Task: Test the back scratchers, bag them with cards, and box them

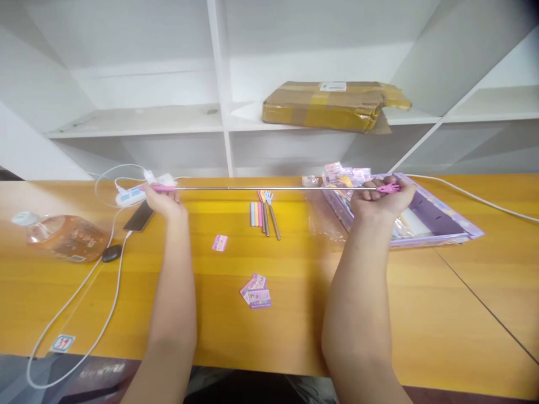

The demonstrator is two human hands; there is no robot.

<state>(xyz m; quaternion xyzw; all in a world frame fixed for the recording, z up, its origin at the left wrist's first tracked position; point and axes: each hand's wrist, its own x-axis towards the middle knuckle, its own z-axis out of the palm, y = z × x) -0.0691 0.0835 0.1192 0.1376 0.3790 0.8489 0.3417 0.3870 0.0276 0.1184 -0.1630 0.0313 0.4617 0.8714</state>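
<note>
A telescopic back scratcher (269,188) stretches level across the view, its thin metal rod pulled out long. Its pink handle is gripped in my left hand (167,204), at the left above a dark phone. At the other end, my right hand (381,203) has its fingers curled round the rod just beside the pink hand-shaped head. Below the rod, more back scratchers (273,221) with pink, yellow and blue heads lie collapsed on the table, next to several pastel handles. One small pink card (219,242) and a fanned group of cards (256,293) lie nearer me.
Partly behind my right hand lies a purple box (467,234) with packets, beside clear plastic wrap (324,221). Left are a bottle of orange drink (67,238), a power strip (130,196), the phone (140,216) and white cables. A taped carton (324,105) sits on the shelf.
</note>
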